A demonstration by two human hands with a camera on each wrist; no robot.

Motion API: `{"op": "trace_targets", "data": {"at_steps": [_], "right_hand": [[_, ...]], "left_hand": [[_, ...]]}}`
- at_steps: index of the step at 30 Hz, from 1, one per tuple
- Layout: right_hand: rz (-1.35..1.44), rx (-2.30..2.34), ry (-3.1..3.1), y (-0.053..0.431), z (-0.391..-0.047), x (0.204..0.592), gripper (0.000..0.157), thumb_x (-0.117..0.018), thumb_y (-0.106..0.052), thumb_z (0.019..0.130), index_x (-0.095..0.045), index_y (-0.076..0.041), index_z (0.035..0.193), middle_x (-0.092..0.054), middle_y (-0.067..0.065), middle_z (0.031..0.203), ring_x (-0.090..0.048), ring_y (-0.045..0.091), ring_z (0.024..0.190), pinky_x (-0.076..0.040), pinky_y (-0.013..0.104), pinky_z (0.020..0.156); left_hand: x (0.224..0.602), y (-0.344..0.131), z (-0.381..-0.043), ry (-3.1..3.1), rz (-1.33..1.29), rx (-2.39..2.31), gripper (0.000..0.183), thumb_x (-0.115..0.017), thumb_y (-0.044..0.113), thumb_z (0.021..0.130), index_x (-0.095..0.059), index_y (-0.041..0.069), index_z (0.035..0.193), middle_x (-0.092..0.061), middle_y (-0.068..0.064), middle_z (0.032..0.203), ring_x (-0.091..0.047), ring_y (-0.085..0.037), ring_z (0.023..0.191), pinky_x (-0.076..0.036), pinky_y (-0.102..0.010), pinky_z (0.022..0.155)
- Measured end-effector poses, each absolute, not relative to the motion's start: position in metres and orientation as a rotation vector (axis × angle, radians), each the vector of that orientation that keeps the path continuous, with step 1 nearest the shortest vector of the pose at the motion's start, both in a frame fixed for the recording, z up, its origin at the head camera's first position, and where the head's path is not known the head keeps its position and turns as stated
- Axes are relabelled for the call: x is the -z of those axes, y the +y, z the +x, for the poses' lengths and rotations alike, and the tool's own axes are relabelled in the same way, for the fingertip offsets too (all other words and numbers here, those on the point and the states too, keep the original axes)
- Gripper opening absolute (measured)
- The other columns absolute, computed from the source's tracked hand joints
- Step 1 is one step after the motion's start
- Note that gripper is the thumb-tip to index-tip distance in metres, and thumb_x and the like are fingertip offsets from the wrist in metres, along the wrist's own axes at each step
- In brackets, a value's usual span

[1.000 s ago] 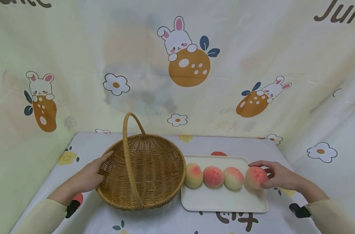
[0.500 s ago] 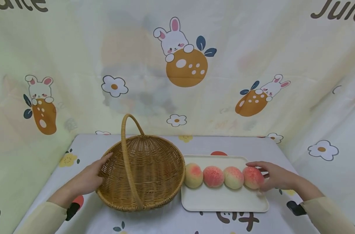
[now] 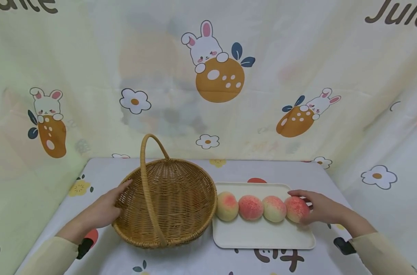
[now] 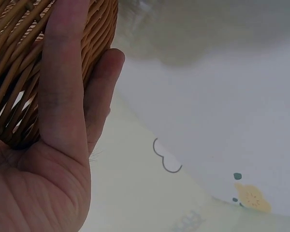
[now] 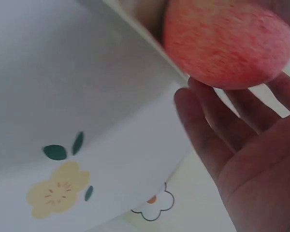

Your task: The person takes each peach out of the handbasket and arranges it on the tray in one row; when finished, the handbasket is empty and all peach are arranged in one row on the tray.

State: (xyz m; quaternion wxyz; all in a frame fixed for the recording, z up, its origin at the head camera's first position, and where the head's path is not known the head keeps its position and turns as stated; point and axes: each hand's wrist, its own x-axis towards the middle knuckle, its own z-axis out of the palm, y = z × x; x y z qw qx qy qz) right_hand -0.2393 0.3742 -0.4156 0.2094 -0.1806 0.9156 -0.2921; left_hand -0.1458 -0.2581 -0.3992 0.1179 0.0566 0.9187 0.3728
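Note:
My left hand (image 3: 103, 208) holds the left side of a brown wicker basket (image 3: 181, 191) with a tall hoop handle. Close up in the left wrist view, the fingers lie along the woven wall (image 4: 99, 38). On a cream rectangular tray (image 3: 256, 236) to the basket's right, several pink and yellow peaches stand in a row. My right hand (image 3: 326, 208) grips the rightmost peach (image 3: 297, 208), fingers behind it and thumb in front. That peach (image 5: 222, 43) shows redder in the right wrist view, partly covered at its upper right by the thumb.
The basket's right rim overlaps the tray's left end in the head view. A white printed cloth (image 3: 181, 263) covers the table, and a patterned curtain (image 3: 263, 126) hangs behind and at both sides.
My right hand has slid the rightmost peach left, closing the gap to its neighbour. The basket's handle leans slightly further left; my left hand keeps its place on the basket.

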Motion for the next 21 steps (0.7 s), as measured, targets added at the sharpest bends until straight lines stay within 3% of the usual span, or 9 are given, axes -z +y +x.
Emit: {"op": "trace_targets", "data": {"at_steps": [7, 21], "right_hand": [[-0.619, 0.769, 2.666, 0.361, -0.242, 0.398, 0.080, -0.078, -0.032, 0.086, -0.042, -0.002, 0.150, -0.045, 0.027, 0.148, -0.047, 0.050, 0.128, -0.045, 0.065, 0.096], [-0.720, 0.714, 2.745, 0.323, -0.239, 0.366, 0.082, -0.078, -0.043, 0.086, -0.042, -0.010, 0.152, -0.041, 0.021, 0.151, -0.044, 0.047, 0.131, -0.045, 0.068, 0.094]], "left_hand": [[0.396, -0.260, -0.148, 2.676, 0.164, -1.092, 0.088, -0.051, -0.013, 0.080, -0.017, -0.001, 0.160, -0.018, -0.039, 0.157, -0.022, -0.059, 0.140, -0.038, -0.070, 0.101], [0.399, -0.266, -0.148, 2.690, 0.169, -1.103, 0.088, -0.054, -0.012, 0.081, -0.017, -0.001, 0.160, -0.020, -0.040, 0.156, -0.024, -0.060, 0.139, -0.038, -0.070, 0.101]]}}
